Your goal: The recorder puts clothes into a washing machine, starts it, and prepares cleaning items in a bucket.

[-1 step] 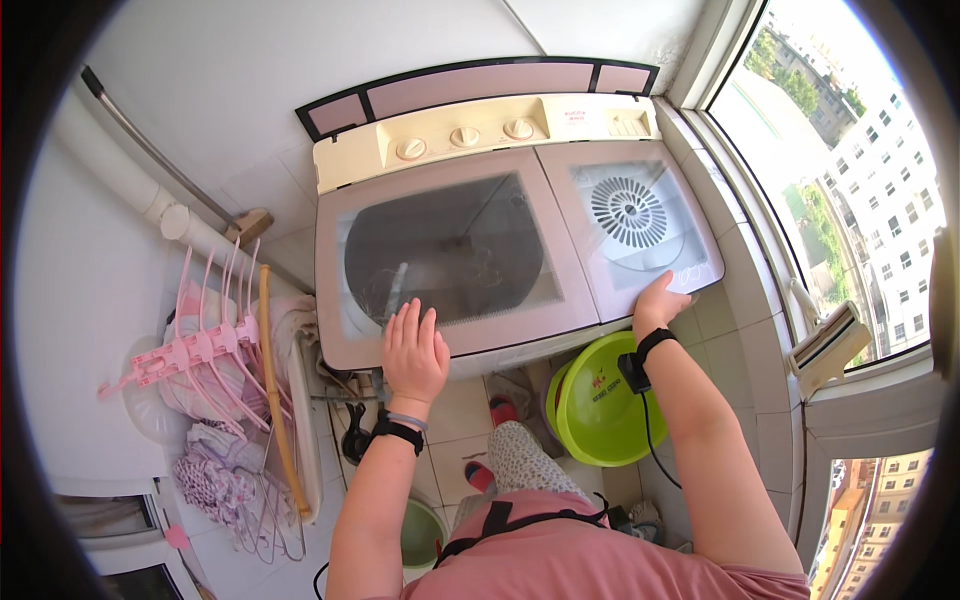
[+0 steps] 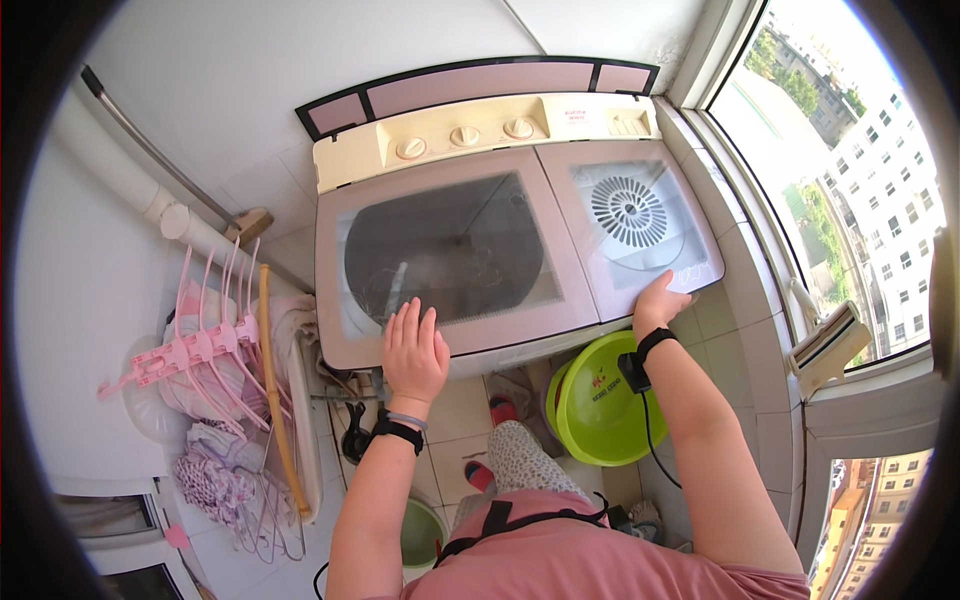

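Note:
A twin-tub washing machine [image 2: 335,250] with a cream control panel [image 2: 464,137] and several knobs stands before me. Both of its see-through lids are down: the large wash lid [image 2: 560,300] on the left and the smaller spin-dryer lid [image 2: 690,240] on the right. My left hand [image 2: 414,355] rests on the front edge of the wash lid, fingers stretched out and flat. At the front corner of the spin-dryer lid, my right hand [image 2: 657,303] grips the edge, its thumb on top and the other fingers curled partly out of sight below.
A lime green basin [image 2: 600,425] leans below the machine on the right. Pink hangers [image 2: 190,352], a wooden stick [image 2: 268,380] and piled clothes [image 2: 215,470] crowd the left side. A long-handled tool [image 2: 160,155] leans on the wall. Windows [image 2: 800,130] line the right.

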`<act>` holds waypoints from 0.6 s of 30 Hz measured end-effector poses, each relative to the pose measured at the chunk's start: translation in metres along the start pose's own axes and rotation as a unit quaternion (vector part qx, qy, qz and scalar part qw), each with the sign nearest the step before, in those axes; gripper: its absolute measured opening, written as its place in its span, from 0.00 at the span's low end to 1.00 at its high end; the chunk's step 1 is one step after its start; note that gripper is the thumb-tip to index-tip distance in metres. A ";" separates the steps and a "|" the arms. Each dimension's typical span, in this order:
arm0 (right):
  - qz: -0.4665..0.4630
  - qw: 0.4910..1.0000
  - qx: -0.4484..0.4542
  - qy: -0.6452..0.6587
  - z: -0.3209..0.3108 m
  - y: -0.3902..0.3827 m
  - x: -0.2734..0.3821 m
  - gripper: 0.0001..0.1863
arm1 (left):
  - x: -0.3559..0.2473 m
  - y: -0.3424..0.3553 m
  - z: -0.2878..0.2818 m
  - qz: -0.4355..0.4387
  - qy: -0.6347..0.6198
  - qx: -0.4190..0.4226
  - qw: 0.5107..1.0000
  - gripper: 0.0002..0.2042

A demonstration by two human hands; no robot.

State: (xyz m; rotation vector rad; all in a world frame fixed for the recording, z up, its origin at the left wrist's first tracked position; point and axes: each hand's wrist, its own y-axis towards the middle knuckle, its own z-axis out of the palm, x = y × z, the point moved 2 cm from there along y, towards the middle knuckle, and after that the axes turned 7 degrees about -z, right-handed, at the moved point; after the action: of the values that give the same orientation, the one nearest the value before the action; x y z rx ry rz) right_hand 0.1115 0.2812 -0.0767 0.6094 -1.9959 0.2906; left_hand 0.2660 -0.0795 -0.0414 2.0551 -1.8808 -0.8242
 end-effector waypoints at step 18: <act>0.003 1.000 -0.009 -0.019 0.000 0.002 -0.001 0.36 | -0.002 0.000 0.001 -0.007 0.007 0.006 1.000 0.16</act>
State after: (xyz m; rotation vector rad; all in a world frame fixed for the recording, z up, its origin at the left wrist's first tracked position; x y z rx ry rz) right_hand 0.1107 0.2831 -0.0777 0.6002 -2.0357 0.2657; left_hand 0.2650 -0.0771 -0.0415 2.0783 -1.8698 -0.8024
